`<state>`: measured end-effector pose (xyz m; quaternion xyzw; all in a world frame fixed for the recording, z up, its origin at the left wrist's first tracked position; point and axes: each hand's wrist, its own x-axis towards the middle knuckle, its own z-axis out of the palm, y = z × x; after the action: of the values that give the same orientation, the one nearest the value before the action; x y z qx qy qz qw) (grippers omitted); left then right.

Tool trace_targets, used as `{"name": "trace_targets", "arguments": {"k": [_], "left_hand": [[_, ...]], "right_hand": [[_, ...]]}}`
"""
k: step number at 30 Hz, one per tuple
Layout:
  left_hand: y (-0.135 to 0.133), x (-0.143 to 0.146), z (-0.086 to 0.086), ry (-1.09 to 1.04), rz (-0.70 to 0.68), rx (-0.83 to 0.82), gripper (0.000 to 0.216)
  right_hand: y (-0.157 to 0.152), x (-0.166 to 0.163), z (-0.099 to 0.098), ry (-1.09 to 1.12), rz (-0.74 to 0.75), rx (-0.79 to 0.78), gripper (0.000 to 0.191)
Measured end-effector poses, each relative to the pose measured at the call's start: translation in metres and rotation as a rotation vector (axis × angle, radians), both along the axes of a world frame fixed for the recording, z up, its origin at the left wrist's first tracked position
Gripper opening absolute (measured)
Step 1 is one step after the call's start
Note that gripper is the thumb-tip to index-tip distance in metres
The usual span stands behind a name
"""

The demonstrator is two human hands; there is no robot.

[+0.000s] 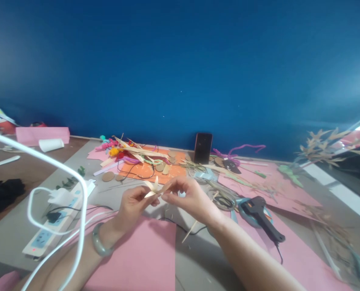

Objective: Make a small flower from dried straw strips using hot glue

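Observation:
Both my hands meet over the table's middle at a small pale flower with pointed petals that look like dried husk. My left hand, with a jade-like bangle on its wrist, pinches the flower's lower left side. On the other side, my right hand closes thumb and fingers on a petal at its right edge. The fingertips partly cover the flower's base. Below the hands lies a pink sheet. A thin pale stick rests just under my right hand.
A black glue gun lies at the right on a round blue item. At the left, a power strip carries plugs, and a white cable arches close in front. A phone leans against the blue wall, beside dried strips and craft scraps.

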<state>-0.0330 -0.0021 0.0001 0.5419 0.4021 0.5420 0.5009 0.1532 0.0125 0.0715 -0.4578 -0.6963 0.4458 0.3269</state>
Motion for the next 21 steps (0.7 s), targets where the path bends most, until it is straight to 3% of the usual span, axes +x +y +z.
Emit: {"name": "trace_targets", "arguments": {"k": [7,21], "left_hand": [[-0.001,0.0,0.005,0.014,0.003,0.043,0.017],[-0.002,-0.005,0.0,0.14,0.006,0.16,0.01]], "right_hand": [[-0.004,-0.008,-0.004,0.094,-0.054,-0.005,0.017],[-0.014,-0.019,-0.003,0.112,-0.182,0.039,0.023]]}}
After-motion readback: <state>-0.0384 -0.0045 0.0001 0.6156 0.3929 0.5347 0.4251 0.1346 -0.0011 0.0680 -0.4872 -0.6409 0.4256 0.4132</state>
